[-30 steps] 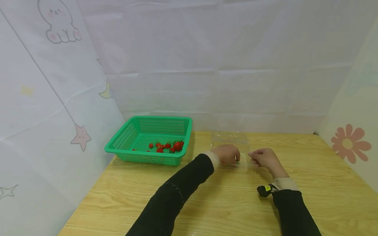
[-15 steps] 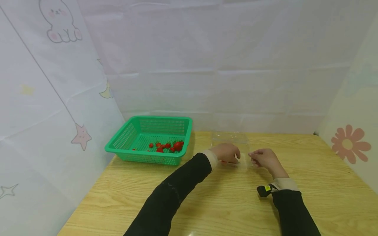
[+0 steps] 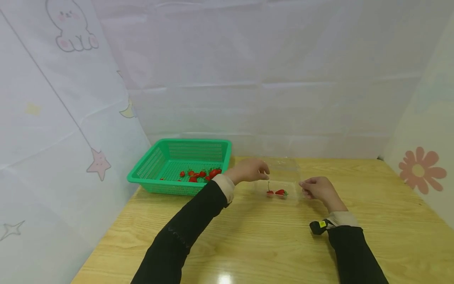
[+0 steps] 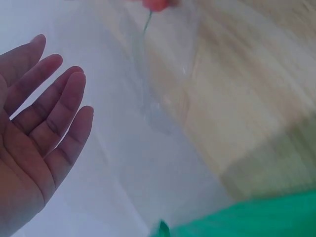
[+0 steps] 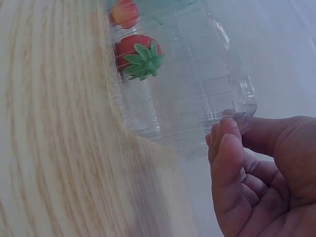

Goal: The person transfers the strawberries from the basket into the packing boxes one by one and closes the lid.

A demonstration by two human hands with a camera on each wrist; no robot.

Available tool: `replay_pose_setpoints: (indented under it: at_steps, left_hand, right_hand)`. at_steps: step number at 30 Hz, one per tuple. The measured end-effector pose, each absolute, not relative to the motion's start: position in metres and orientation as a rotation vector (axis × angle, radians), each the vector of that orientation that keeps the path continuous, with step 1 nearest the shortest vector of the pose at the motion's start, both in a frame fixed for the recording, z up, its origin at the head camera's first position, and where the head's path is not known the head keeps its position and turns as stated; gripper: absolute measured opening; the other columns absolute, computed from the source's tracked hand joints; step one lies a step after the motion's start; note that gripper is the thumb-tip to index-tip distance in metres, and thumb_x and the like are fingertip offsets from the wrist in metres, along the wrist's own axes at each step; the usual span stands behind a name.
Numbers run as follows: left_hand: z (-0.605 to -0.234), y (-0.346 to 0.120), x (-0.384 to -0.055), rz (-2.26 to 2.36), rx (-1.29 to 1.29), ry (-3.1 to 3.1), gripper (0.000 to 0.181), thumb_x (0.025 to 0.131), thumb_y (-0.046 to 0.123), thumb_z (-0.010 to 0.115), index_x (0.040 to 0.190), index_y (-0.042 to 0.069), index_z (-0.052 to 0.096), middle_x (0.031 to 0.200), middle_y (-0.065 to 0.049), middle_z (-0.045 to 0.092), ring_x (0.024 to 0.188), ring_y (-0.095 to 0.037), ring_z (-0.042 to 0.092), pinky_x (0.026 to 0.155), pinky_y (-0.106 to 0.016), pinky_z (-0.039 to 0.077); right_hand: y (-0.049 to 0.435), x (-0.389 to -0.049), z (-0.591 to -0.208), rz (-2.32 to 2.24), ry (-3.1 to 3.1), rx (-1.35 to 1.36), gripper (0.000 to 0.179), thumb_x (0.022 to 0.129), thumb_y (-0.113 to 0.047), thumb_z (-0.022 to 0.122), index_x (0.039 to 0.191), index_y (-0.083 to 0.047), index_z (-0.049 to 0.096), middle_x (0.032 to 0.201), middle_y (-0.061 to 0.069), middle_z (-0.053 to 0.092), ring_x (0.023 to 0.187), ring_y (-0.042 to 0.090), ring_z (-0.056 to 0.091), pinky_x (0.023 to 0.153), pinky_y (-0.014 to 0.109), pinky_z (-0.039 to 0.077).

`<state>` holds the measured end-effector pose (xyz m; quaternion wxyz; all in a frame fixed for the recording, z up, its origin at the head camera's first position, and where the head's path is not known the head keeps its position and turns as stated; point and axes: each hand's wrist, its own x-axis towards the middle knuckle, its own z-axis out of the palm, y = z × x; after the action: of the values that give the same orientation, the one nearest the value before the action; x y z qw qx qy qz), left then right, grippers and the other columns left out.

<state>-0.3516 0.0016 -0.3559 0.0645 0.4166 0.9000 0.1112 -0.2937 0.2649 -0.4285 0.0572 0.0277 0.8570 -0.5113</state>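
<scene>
My right hand [image 3: 319, 191] pinches the right edge of a clear plastic clamshell box [image 5: 187, 94] between thumb and fingers. In the box lie a strawberry [image 5: 136, 55] with a green leafy cap and, to its left, a small cherry [image 3: 270, 192] with a thin upright stem. My left hand [image 3: 248, 170] hangs with relaxed fingers above the table, between the box and a green basket [image 3: 177, 187]; in the left wrist view nothing is in its fingers. Several red strawberries [image 3: 214, 174] and smaller red fruits lie toward the basket's right side.
The box's transparent lid [image 3: 280, 163] stands raised at the back, near a white cloth backdrop [image 3: 301, 98]. Printed cloth also hangs along the left and right sides. Wood-grain tabletop [image 3: 269, 244] spreads in front of the box and to its right.
My left hand has left the box and moved left and up toward the basket, uncovering the strawberry and the cherry. The right hand keeps its hold on the box edge.
</scene>
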Motion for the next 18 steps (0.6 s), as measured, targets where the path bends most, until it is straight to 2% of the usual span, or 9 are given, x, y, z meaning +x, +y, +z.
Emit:
replay_pose_setpoints:
  at_steps: [4,11,18]
  left_hand:
    - [-0.343,-0.029,-0.352,0.448,1.2,2.75,0.027,0.097,0.026,0.062,0.119,0.012,0.07,0.113,-0.002,0.066,0.098,-0.013,0.062,0.081,-0.026,0.05]
    - [-0.325,-0.077,-0.358,0.625,1.031,2.856,0.023,0.097,0.028,0.063,0.114,0.015,0.072,0.107,0.002,0.067,0.092,-0.012,0.062,0.078,-0.029,0.051]
    - [-0.333,-0.116,-0.375,0.768,0.814,2.869,0.023,0.096,0.029,0.064,0.112,0.014,0.073,0.105,0.003,0.067,0.094,-0.013,0.062,0.082,-0.032,0.051]
  right_hand:
    - [0.266,-0.293,-0.431,-1.551,2.596,0.094,0.039,0.101,-0.021,0.056,0.117,0.014,0.058,0.086,0.017,0.064,0.066,0.018,0.058,0.062,0.035,0.053]
    - [0.272,-0.293,-0.432,-1.558,2.583,0.109,0.039,0.101,-0.021,0.055,0.119,0.014,0.055,0.087,0.018,0.064,0.067,0.017,0.057,0.063,0.034,0.054]
    - [0.276,-0.294,-0.431,-1.559,2.578,0.115,0.039,0.101,-0.02,0.055,0.119,0.015,0.055,0.087,0.018,0.064,0.067,0.016,0.057,0.063,0.035,0.054]
